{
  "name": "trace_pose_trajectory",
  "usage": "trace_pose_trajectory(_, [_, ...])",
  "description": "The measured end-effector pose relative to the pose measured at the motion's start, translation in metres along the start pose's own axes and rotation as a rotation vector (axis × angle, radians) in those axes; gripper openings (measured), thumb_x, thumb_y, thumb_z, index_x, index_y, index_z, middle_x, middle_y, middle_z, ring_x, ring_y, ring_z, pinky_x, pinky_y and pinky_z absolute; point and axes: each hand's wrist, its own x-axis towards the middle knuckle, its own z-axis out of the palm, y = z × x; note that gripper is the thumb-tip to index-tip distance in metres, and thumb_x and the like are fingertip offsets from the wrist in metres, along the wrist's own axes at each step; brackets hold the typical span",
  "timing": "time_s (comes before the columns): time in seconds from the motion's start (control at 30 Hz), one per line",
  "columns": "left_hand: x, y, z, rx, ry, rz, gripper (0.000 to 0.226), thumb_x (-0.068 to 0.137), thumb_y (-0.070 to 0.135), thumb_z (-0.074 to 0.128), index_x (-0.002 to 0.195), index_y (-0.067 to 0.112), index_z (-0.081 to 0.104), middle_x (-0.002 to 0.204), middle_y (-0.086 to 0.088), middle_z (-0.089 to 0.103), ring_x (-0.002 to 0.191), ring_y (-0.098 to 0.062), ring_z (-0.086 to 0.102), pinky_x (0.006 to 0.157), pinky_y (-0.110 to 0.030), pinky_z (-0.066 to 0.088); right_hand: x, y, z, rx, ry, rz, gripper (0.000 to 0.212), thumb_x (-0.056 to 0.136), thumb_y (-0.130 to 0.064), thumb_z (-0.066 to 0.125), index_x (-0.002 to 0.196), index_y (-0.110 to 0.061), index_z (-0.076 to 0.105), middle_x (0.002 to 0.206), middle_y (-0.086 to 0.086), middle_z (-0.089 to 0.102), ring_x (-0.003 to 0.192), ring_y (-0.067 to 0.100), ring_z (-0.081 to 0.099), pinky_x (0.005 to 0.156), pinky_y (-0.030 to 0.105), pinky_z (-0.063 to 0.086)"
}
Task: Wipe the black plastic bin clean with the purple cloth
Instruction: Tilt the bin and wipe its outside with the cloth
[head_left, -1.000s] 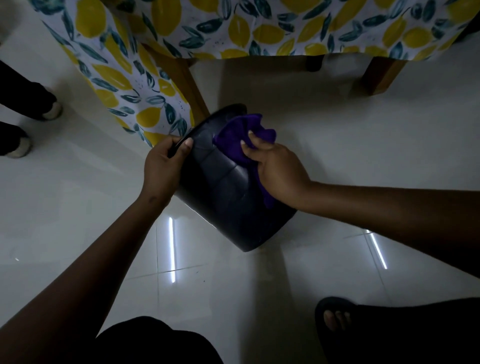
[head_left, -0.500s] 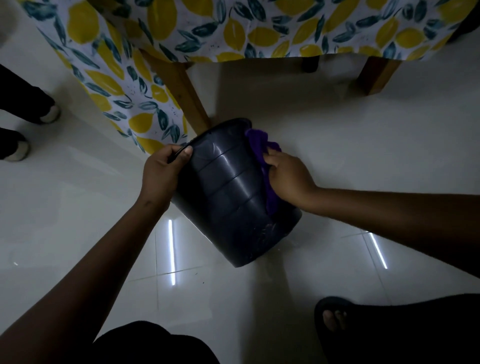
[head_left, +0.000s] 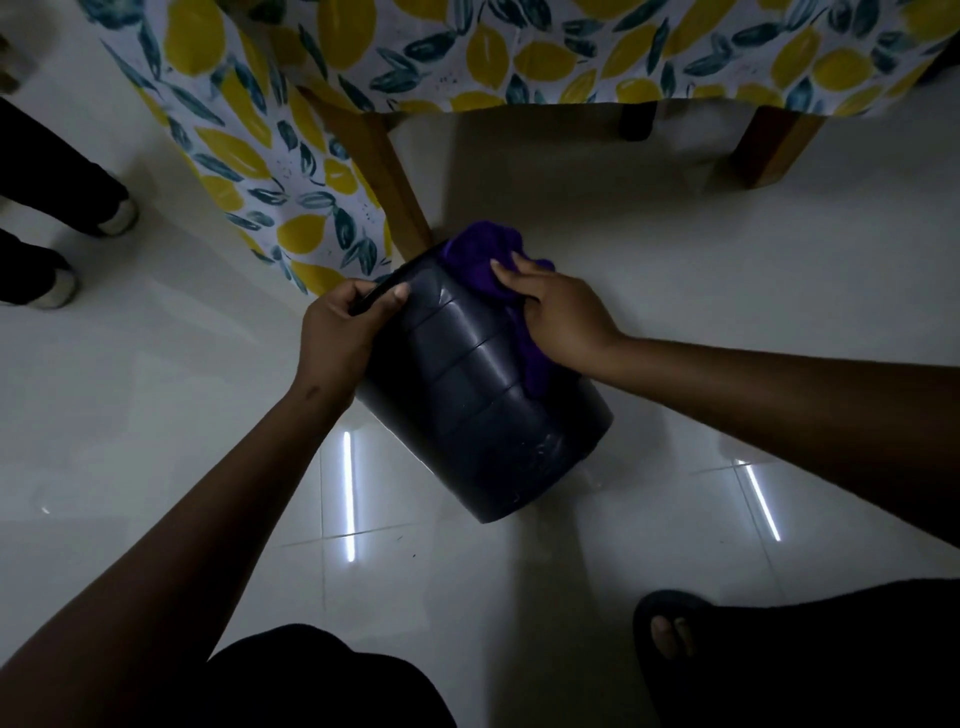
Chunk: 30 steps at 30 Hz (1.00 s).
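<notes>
1. Two hands work the black bin (head_left: 483, 410), tilted on the white floor (head_left: 675, 291) near a table leg (head_left: 387, 176).
2. Left hand (head_left: 340, 332) clasps its rim.
3. Right hand (head_left: 558, 312) presses the purple cloth (head_left: 478, 257), fingers spread flat, against the bin's upper right side.

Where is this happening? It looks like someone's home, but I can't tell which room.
Most likely a home, perhaps a dining or kitchen area, though that is a guess. The floor is glossy pale tile, a wooden table leg stands under a lemon-print tablecloth, and the person wears an open-toed slipper.
</notes>
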Motion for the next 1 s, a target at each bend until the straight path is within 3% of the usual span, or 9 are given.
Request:
trace_pose_trajectory(0.1, [0.002,-0.003,-0.001,0.003,0.054,-0.014,0.018,0.083,0.038,0.074,0.073,0.025,0.066,0.071,0.008,0.066,0.068,0.0,0.057,0.068,-0.023,0.048,-0.012,0.021,0.0,0.024,-0.051,0.111,0.051,0.091,-0.002,0.039,0.137,-0.025,0.044,0.151,0.003,0.034,0.138,0.017,0.032,0.11,0.014,0.017])
trace_pose_trajectory(0.2, [0.007,-0.008,-0.004,-0.02,0.106,-0.029,0.021,0.082,0.041,0.073,0.072,0.024,0.066,0.071,0.006,0.065,0.068,-0.003,0.057,0.069,-0.027,0.048,-0.04,0.036,0.002,0.011,-0.077,0.138,0.047,0.092,-0.002,0.041,0.136,-0.019,0.045,0.15,0.005,0.035,0.137,0.018,0.034,0.107,0.012,0.015])
trace_pose_trajectory(0.33, [0.012,-0.012,-0.002,-0.013,0.153,-0.043,0.024,0.081,0.044,0.072,0.07,0.024,0.064,0.071,0.004,0.064,0.068,-0.006,0.056,0.069,-0.029,0.048,-0.075,0.027,0.007,0.019,-0.032,-0.018,0.047,0.092,0.001,0.045,0.135,-0.017,0.045,0.15,0.004,0.034,0.138,0.019,0.032,0.112,0.019,0.018])
trace_pose_trajectory(0.5, [0.017,-0.013,0.0,0.004,0.197,-0.058,0.025,0.084,0.04,0.072,0.067,0.027,0.06,0.067,0.011,0.059,0.064,-0.001,0.053,0.07,-0.027,0.046,-0.085,0.005,0.025,-0.115,-0.05,-0.234,0.054,0.09,0.004,0.049,0.136,-0.024,0.046,0.151,-0.004,0.033,0.143,0.025,0.018,0.117,0.028,0.014])
trace_pose_trajectory(0.63, [0.017,-0.012,0.0,0.033,0.175,-0.045,0.027,0.086,0.041,0.069,0.067,0.026,0.058,0.065,0.01,0.055,0.062,-0.002,0.049,0.066,-0.024,0.043,-0.079,0.011,0.025,-0.264,-0.037,-0.316,0.055,0.087,0.003,0.051,0.135,-0.024,0.047,0.15,-0.004,0.035,0.141,0.034,0.023,0.113,0.032,0.019])
trace_pose_trajectory(0.77, [0.014,-0.01,-0.007,-0.047,0.106,-0.012,0.022,0.086,0.035,0.07,0.07,0.024,0.061,0.067,0.009,0.06,0.065,-0.001,0.052,0.067,-0.023,0.044,-0.059,0.02,0.013,-0.098,-0.028,-0.225,0.049,0.094,-0.005,0.045,0.136,-0.029,0.045,0.151,-0.004,0.033,0.139,0.019,0.03,0.116,0.027,0.024])
trace_pose_trajectory(0.87, [0.009,-0.005,-0.009,-0.135,0.04,0.018,0.02,0.083,0.033,0.074,0.068,0.024,0.062,0.069,0.008,0.062,0.071,-0.007,0.055,0.069,-0.025,0.044,-0.037,0.022,-0.005,-0.013,0.059,-0.095,0.054,0.089,0.001,0.045,0.136,-0.025,0.045,0.149,0.002,0.035,0.135,0.015,0.036,0.111,0.016,0.022])
trace_pose_trajectory(1.0, [0.004,0.0,-0.011,-0.146,-0.047,0.074,0.027,0.079,0.042,0.071,0.065,0.026,0.055,0.065,0.011,0.055,0.071,-0.008,0.05,0.066,-0.023,0.04,-0.026,0.016,-0.021,0.034,0.175,-0.064,0.053,0.087,0.006,0.046,0.133,-0.019,0.049,0.147,0.003,0.04,0.132,0.012,0.039,0.11,0.016,0.022])
